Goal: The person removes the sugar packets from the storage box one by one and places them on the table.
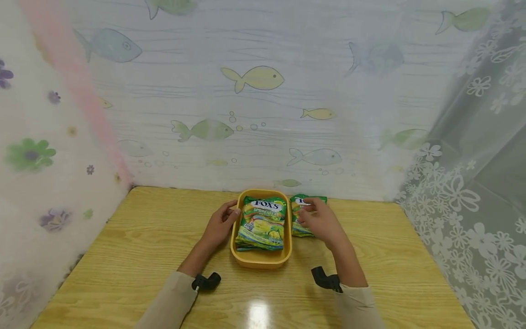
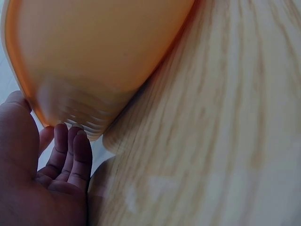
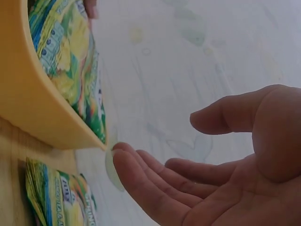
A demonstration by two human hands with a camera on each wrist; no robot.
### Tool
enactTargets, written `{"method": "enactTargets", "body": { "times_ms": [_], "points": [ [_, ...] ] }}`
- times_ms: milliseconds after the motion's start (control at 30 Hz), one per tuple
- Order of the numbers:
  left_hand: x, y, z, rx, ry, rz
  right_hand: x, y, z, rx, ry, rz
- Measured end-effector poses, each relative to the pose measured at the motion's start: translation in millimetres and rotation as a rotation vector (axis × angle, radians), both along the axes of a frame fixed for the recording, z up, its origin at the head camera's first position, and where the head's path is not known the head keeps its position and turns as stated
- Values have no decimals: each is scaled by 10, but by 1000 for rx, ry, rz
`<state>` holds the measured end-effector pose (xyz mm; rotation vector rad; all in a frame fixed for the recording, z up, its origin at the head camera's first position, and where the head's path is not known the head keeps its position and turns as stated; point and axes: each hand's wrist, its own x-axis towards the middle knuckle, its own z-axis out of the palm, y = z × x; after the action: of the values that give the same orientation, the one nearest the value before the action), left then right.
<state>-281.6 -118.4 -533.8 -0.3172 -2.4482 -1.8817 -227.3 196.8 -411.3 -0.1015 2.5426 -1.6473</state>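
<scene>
A yellow plastic bin [image 1: 262, 264] holds a stack of green and yellow Fox's Spring Tea candy bags [image 1: 263, 224]. My left hand [image 1: 218, 225] grips the bin's left side, thumb at the rim and fingertips against the outer wall in the left wrist view. To the bin's right lie more Fox's candy bags [image 1: 301, 229], partly hidden beneath my right hand [image 1: 323, 224]. That hand hovers over them with thumb and fingers spread apart. In the right wrist view nothing sits between its fingers, and the loose bags [image 3: 59, 200] show below the bin.
The wood-grain table [image 1: 156, 233] reaches back to a white curtain [image 1: 185, 91] printed with fish. A flowered curtain [image 1: 45, 183] hangs on the left, and a lacy sheer one [image 1: 472, 219] on the right. Black wrist mounts [image 1: 326, 278] sit at both cuffs.
</scene>
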Motion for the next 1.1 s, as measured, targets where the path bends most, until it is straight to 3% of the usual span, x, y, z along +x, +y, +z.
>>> {"method": "enactTargets", "body": {
  "times_ms": [300,733,1100],
  "points": [
    [35,19,59,-8,-17,16,27,-189,-34,54,29,56],
    [5,-7,-26,16,4,-13,129,-467,21,264,48,38],
    [-23,-20,-49,3,10,-9,165,-671,-20,355,42,122]
  ]
}}
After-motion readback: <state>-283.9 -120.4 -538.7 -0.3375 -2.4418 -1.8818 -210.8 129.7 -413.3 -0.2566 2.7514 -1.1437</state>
